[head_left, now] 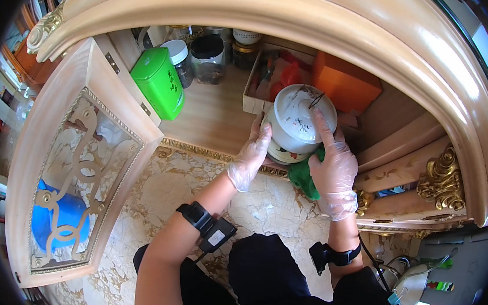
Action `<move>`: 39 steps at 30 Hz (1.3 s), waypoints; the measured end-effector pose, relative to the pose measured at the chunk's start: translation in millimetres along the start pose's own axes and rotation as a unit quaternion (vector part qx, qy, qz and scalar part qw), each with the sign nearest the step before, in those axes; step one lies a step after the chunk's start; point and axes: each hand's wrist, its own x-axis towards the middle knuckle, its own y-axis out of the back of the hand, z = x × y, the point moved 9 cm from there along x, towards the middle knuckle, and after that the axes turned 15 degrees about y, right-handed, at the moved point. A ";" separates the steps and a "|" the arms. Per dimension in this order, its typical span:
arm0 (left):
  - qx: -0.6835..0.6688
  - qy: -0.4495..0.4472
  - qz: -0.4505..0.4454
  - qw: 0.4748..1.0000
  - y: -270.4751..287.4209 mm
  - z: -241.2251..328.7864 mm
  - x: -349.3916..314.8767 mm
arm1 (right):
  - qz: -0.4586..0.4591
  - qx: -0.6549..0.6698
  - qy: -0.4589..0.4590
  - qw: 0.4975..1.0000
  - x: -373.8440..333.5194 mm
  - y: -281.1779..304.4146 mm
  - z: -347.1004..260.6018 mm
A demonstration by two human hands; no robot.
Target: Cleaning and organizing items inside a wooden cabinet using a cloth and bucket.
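A white lidded ceramic pot with painted marks is held at the front edge of the open cabinet. A thin wire-like handle stands on its lid. My left hand, in a clear plastic glove, is closed around the pot's left side. On the other side my right hand, gloved the same way, grips the pot, with a finger stretched up along the lid's edge. A green cloth hangs beneath the right hand; its fingers partly hide the cloth. Under the pot a patterned lower rim shows.
Inside the cabinet stand a green tin, a white-lidded jar, a black-lidded jar, an open box and an orange box. The cabinet door swings out at left. Carved gold trim edges the right.
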 end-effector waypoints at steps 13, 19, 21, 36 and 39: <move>-0.056 -0.015 -0.110 0.992 -2.0 2.9 3.6 | 0.025 0.047 -0.059 0.997 -24.1 13.4 2.9; 0.030 0.011 0.019 0.999 4.7 8.5 -11.1 | 0.108 0.064 -0.030 0.992 -37.0 57.2 -21.1; 0.234 -0.037 0.065 0.969 13.2 9.0 -2.0 | 0.159 0.135 0.002 0.978 -41.1 72.0 -34.5; 0.754 -0.130 0.560 0.318 100.0 237.2 -113.2 | 0.322 0.257 0.246 0.877 41.8 26.1 -150.4; 0.726 0.025 0.571 0.383 126.9 240.4 -84.8 | 0.260 0.133 0.181 0.939 84.0 -42.3 -146.2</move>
